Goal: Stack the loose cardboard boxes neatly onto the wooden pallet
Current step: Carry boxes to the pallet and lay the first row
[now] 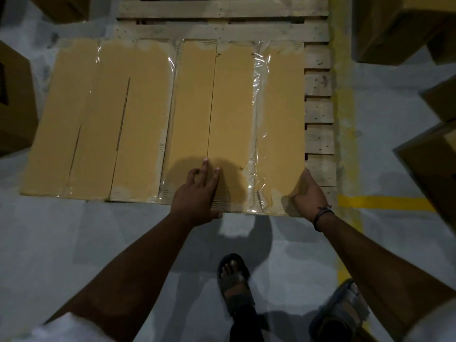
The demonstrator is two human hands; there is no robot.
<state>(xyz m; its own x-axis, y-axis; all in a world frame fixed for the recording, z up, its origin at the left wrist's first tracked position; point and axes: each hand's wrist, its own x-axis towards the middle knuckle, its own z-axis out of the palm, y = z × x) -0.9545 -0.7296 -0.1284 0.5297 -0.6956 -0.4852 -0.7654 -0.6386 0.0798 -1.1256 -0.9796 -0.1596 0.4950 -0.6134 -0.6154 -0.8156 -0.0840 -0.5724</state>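
Centre box [232, 107] sits on the wooden pallet [318, 90], long axis running away from the person, just beside the second box [98, 119] at frame left. Left hand [199, 193] lies flat on its top near the near edge, fingers straight and spread. Right hand [308, 193] curls round its lower-right corner. That's the free side, so a squaring nudge likely goes left.

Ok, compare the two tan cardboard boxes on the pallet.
The left tan cardboard box is untouched; the right tan cardboard box has the left hand resting on top and right hand gripping its near corner. Left box shows two slits, right box one long seam. Both carry clear tape.
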